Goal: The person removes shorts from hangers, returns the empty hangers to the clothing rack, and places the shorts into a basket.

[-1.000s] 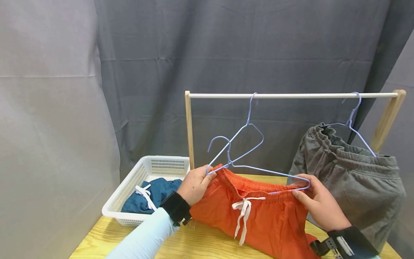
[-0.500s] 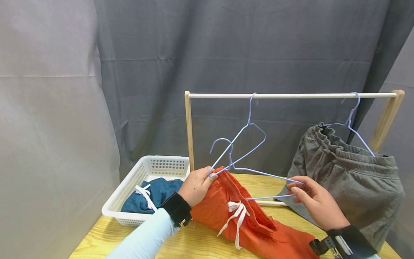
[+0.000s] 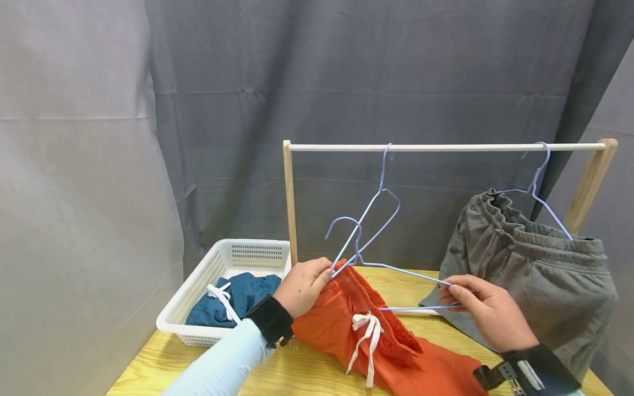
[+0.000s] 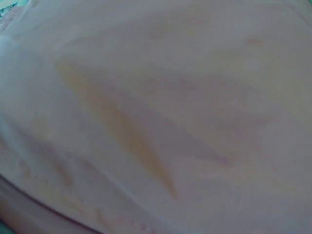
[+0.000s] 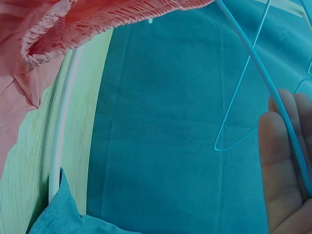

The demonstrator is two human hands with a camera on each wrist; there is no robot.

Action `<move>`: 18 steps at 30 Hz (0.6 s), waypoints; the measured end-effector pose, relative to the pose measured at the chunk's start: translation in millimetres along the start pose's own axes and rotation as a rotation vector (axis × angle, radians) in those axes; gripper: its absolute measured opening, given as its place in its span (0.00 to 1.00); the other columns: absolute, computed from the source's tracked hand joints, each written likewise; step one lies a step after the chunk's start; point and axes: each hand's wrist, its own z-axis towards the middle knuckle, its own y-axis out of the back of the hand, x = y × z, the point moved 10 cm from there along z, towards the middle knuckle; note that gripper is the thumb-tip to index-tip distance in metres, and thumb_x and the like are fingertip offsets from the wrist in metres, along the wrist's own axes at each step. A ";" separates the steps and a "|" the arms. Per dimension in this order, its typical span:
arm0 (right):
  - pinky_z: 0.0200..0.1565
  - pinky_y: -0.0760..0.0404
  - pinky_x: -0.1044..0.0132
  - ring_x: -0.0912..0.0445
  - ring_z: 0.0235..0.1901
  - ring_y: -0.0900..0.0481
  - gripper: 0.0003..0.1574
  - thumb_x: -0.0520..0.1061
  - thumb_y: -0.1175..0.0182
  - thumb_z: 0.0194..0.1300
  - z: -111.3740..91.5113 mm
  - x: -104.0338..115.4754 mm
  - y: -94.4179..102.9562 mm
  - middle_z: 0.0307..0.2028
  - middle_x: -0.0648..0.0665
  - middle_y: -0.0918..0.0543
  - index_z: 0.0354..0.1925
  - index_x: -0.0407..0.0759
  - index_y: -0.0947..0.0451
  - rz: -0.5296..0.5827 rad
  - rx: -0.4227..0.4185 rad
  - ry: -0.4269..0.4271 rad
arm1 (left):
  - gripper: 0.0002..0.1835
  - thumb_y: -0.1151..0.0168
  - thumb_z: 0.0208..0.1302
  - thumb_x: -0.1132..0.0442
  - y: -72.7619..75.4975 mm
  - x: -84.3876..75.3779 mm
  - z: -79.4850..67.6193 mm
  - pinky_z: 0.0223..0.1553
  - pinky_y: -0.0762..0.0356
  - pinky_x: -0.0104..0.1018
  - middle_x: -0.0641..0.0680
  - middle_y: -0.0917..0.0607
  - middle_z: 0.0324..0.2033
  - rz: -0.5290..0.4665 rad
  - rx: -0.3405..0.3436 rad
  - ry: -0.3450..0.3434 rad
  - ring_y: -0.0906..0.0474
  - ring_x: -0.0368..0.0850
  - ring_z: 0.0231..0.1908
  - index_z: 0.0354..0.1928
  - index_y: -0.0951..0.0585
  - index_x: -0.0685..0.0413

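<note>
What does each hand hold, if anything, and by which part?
The left hand holds orange shorts by the left of the waistband; the right hand, a hanger by its right end.

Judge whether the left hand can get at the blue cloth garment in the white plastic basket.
Not just now, probably: the left hand holds the orange drawstring garment, though the blue garment lies uncovered in the open basket close by.

Orange drawstring garment [image 3: 396, 360]: waistband [image 3: 365, 294] sloping down rightward. Lavender hanger [image 3: 401, 269]: hook [image 3: 342, 218] up, left part inside waistband, right end outside.
</note>
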 end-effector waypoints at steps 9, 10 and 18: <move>0.38 0.14 0.67 0.57 0.37 0.12 0.14 0.41 0.46 0.78 -1.2 4.2 1.4 0.39 0.45 0.12 0.52 0.33 0.20 0.006 -0.002 0.022 | 0.07 0.48 0.77 0.60 0.2 2.5 -1.5 0.37 0.26 0.35 0.44 0.21 0.32 0.001 0.014 0.026 0.25 0.40 0.34 0.41 0.20 0.46; 0.38 0.15 0.67 0.58 0.37 0.12 0.14 0.41 0.46 0.78 -1.5 3.9 2.4 0.39 0.45 0.12 0.52 0.34 0.20 0.000 -0.002 0.023 | 0.07 0.48 0.77 0.59 -0.2 3.5 -1.8 0.36 0.26 0.35 0.43 0.22 0.31 -0.008 0.018 0.034 0.25 0.40 0.33 0.40 0.21 0.45; 0.38 0.15 0.67 0.59 0.36 0.12 0.13 0.39 0.46 0.78 -4.2 2.8 12.0 0.36 0.45 0.11 0.53 0.34 0.20 -0.015 -0.026 0.041 | 0.12 0.46 0.77 0.55 1.0 10.5 -3.6 0.31 0.32 0.33 0.43 0.31 0.24 -0.030 0.014 0.064 0.29 0.40 0.28 0.31 0.27 0.43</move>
